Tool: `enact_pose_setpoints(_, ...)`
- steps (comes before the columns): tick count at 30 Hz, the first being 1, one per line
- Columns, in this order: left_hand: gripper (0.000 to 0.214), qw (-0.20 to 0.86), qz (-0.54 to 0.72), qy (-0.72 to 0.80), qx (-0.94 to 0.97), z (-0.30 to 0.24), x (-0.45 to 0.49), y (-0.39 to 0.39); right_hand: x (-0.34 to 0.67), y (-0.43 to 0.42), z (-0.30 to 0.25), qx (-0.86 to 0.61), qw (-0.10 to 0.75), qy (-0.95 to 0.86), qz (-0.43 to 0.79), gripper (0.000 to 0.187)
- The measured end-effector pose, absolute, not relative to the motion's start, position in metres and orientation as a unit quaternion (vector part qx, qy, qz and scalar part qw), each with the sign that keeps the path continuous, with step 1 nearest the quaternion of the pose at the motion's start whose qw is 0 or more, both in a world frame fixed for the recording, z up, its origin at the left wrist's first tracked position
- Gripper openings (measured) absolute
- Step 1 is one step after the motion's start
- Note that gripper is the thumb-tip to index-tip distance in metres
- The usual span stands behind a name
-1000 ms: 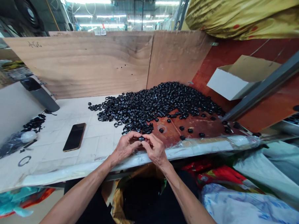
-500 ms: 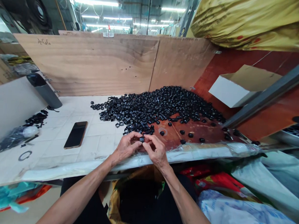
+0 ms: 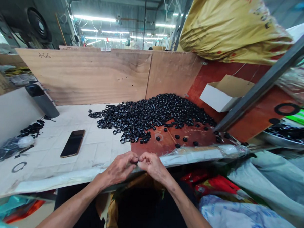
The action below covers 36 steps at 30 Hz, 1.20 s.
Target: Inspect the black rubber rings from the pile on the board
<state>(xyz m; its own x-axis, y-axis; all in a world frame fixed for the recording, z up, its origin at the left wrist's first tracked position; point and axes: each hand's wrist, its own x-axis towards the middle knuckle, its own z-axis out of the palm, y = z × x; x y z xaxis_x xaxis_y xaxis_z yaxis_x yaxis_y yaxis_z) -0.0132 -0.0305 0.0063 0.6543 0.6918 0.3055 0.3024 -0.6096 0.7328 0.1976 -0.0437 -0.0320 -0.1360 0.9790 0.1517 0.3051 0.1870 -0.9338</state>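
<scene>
My left hand [image 3: 121,166] and my right hand [image 3: 153,166] meet at the table's front edge, fingertips pinched together. Between them is a small black plastic ring [image 3: 136,163], mostly hidden by the fingers. Beyond the hands, a wide pile of similar black rings [image 3: 152,110] spreads across the tabletop. A few loose ones, such as a black ring [image 3: 158,138], lie apart on the reddish-brown board [image 3: 145,149]. Below the hands, an open yellowish bag [image 3: 112,213] with a dark inside sits between the person's legs.
A phone [image 3: 73,143] and a grey bottle [image 3: 43,101] are on the left, near a flat ring [image 3: 19,167]. A wooden panel [image 3: 93,77] closes off the back. To the right are a white box [image 3: 217,96], a slanting metal post [image 3: 259,81] and a bulging yellow sack [image 3: 228,30].
The view has shifted, and both hands now appear lower, nearer the table edge. The black ring between the fingertips is more covered than before.
</scene>
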Motion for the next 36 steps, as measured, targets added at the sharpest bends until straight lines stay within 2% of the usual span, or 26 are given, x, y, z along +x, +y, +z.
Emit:
enact_pose_setpoints(2,0.008,0.349,0.230,0.319,0.851,0.014,-0.021,-0.030,0.207,-0.035,-0.030,-0.519,0.415,-0.671,0.329,0.009)
enact_pose_setpoints(4,0.012,0.338,0.228,0.402,0.820,0.016,-0.027,-0.018,0.212,-0.019,-0.030,-0.550,0.433,-0.682,0.210,0.009)
enact_pose_setpoints(7,0.014,0.210,0.307,0.551,0.747,0.007,-0.033,0.014,0.207,0.005,-0.033,-0.556,0.421,-0.712,0.084,0.031)
enact_pose_setpoints(8,0.019,0.167,0.322,0.570,0.737,0.002,-0.034,0.024,0.204,0.011,-0.035,-0.553,0.405,-0.725,0.068,0.032)
enact_pose_setpoints(10,0.028,0.125,0.322,0.569,0.746,-0.010,-0.035,0.041,0.197,0.019,-0.040,-0.546,0.370,-0.750,0.056,0.023)
enact_pose_setpoints(12,0.025,0.126,0.312,0.549,0.765,-0.021,-0.033,0.049,0.193,0.022,-0.044,-0.537,0.349,-0.766,0.054,0.015)
enact_pose_setpoints(14,0.021,0.132,0.313,0.530,0.777,-0.027,-0.030,0.048,0.193,0.021,-0.047,-0.526,0.353,-0.771,0.060,0.015)
enact_pose_setpoints(18,0.029,0.182,0.341,0.495,0.778,-0.029,-0.023,0.036,0.198,0.015,-0.046,-0.513,0.391,-0.758,0.096,0.015)
enact_pose_setpoints(23,0.033,0.301,0.368,0.460,0.750,-0.025,-0.018,0.029,0.202,0.015,-0.034,-0.495,0.467,-0.693,0.238,0.015)
enact_pose_setpoints(29,0.035,0.290,0.380,0.447,0.756,-0.023,-0.016,0.030,0.180,0.018,-0.030,-0.457,0.524,-0.621,0.362,0.019)
enact_pose_setpoints(32,0.036,0.314,0.379,0.444,0.749,-0.024,-0.016,0.028,0.169,0.017,-0.031,-0.432,0.548,-0.609,0.377,0.019)
enact_pose_setpoints(36,0.033,0.351,0.392,0.428,0.735,-0.024,-0.015,0.027,0.167,0.013,-0.031,-0.410,0.556,-0.643,0.332,0.017)
